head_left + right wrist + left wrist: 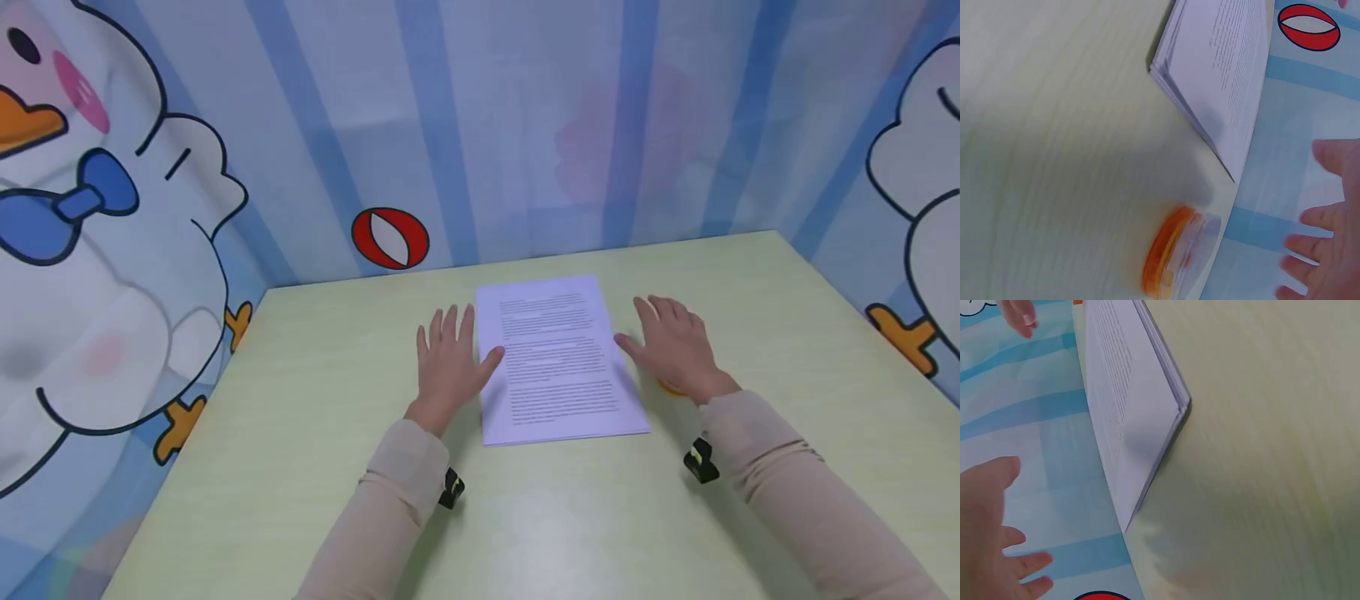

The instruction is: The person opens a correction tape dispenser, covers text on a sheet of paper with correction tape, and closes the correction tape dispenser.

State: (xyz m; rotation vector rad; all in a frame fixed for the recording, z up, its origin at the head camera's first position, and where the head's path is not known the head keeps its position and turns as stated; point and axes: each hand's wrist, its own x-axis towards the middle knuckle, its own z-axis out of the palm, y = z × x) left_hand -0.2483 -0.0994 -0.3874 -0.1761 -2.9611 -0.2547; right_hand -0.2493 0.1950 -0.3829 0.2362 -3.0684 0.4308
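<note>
Pale green laminate covered the table (315,400), and both hands hovered low over it, one on each side of a stack of printed paper (558,358). On the left, the left hand (448,367) was spread wide, fingers straight and pointing toward the far edge, holding nothing; its thumb reached to the left edge of the stack, though I could not tell whether it touched. The left wrist view showed the fingers (1022,569) splayed in the air. In the middle, the stack lay flat, closer to the far edge of the table than the near one, turned slightly askew, its sheets squared up. On the right, the right hand (675,346) was just as wide and relaxed, gripping nothing, its thumb just beside the right edge of the stack. Beneath that hand sat a small round orange container with a clear lid (1175,262), resting on the table near the stack; in the head view only a sliver of it peeked out by the wrist.
</note>
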